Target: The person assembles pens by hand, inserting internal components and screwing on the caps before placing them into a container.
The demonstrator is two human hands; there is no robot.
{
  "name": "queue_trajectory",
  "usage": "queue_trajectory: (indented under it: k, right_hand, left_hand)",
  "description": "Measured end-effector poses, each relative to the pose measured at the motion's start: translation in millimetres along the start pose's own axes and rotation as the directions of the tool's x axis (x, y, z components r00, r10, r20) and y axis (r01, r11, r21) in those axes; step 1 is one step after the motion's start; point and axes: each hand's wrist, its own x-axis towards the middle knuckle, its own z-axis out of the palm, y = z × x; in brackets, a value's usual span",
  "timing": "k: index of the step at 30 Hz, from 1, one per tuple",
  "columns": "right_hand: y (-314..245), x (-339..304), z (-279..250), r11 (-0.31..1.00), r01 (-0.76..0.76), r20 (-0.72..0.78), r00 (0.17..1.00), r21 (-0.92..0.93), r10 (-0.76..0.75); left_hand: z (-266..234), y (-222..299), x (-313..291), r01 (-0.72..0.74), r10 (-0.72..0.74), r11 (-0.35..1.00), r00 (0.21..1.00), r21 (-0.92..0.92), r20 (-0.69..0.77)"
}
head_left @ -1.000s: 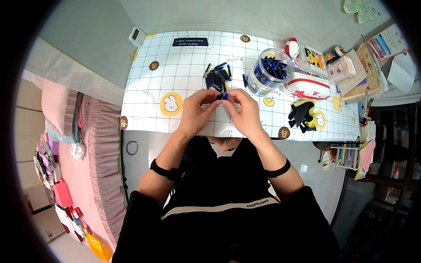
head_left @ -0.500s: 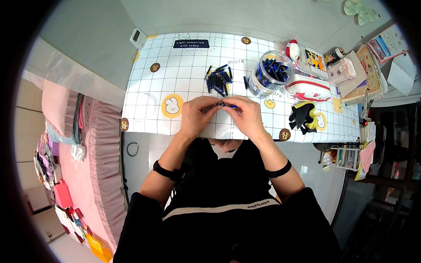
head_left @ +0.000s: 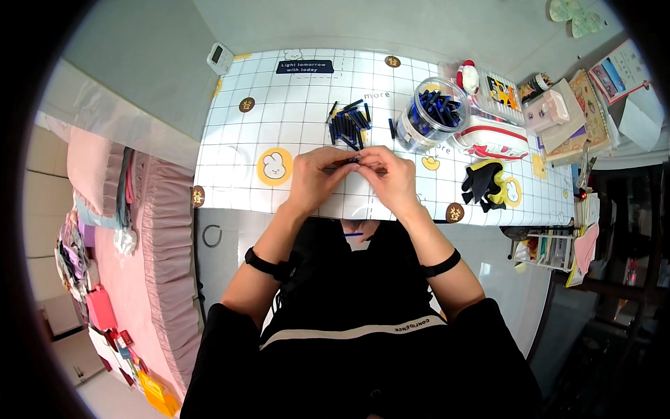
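My left hand and my right hand meet fingertip to fingertip over the near edge of the table. Both are closed in a pinch on a small dark piece, mostly covered by the fingers; its kind does not show. Just beyond them lies a loose pile of short dark-blue tubes like ink cartridges. A clear round plastic tub full of similar tubes stands to the right, with a single tube lying beside it. Below the table edge, a thin blue stick-like thing shows above my lap.
A red-and-white pouch lies right of the tub, near a black-and-yellow bundle that looks like gloves. Papers and notebooks fill the right end. The tablecloth is white with a grid. A small white timer stands at the far left corner.
The blue piece that stuck out from my right fingertips is gone from there. A thin blue thing now shows below the table edge. My hands stay nearly in place.
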Motion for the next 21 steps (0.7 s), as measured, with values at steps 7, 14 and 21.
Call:
queue_trajectory:
  k: [7,14,21]
  right_hand:
    - [5.7,1.3,0.1,0.999,0.042,0.004,0.999,-0.020,-0.042]
    - [5.0,2.8,0.9,1.000,0.011,0.014,1.000,0.002,-0.011]
    - [4.4,4.1,-0.4,1.000,0.013,0.012,1.000,0.002,-0.013]
  left_hand:
    - [1.1,-2.3,1.3,-0.017,0.017,0.999,1.000,-0.033,0.007]
    - [0.2,-2.2,3.0,-0.015,0.015,1.000,1.000,-0.027,0.018]
    - [0.7,-4.3,4.5,-0.025,0.026,0.999,1.000,-0.048,0.014]
